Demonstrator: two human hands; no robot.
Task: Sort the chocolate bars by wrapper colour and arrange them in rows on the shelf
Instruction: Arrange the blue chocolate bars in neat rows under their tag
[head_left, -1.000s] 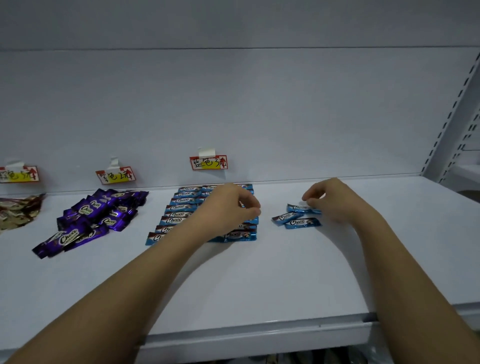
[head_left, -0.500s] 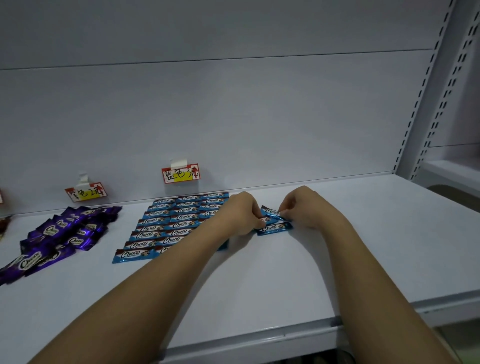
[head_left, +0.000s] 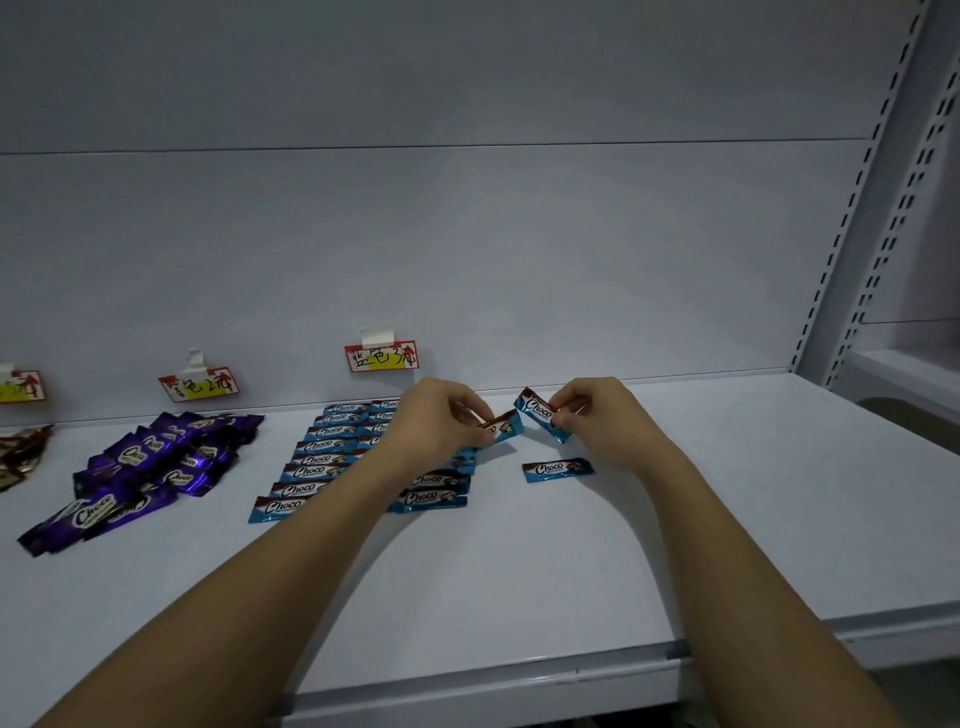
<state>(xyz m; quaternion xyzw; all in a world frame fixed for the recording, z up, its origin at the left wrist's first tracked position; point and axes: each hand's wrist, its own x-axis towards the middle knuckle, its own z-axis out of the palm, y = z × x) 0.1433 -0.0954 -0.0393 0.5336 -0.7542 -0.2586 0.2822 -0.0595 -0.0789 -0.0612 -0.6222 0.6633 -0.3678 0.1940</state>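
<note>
White shelf (head_left: 571, 571) and pale back panel fill the view, with the blue price tag (head_left: 381, 356) fixed to the panel as reference. Directly below the tag lie the blue rows (head_left: 317, 462), two columns of bars with long axes running left to right. Left of the tag sits the purple pile (head_left: 156, 462), unsorted and overlapping. Right and below the tag, the left hand (head_left: 441, 421) pinches one blue bar (head_left: 503, 427) by its end, raised off the shelf and tilted. The right hand (head_left: 597, 421) pinches a second blue bar (head_left: 540, 413), also raised, long axis slanting down to the right. A third, loose bar (head_left: 557, 469) lies flat on the shelf below the right hand, long axis left to right, just right of the rows. Judgement: the left hand is nearer the rows, so its bar should go down first, turned parallel to the rows; the loose bar falls to the right hand.
</note>
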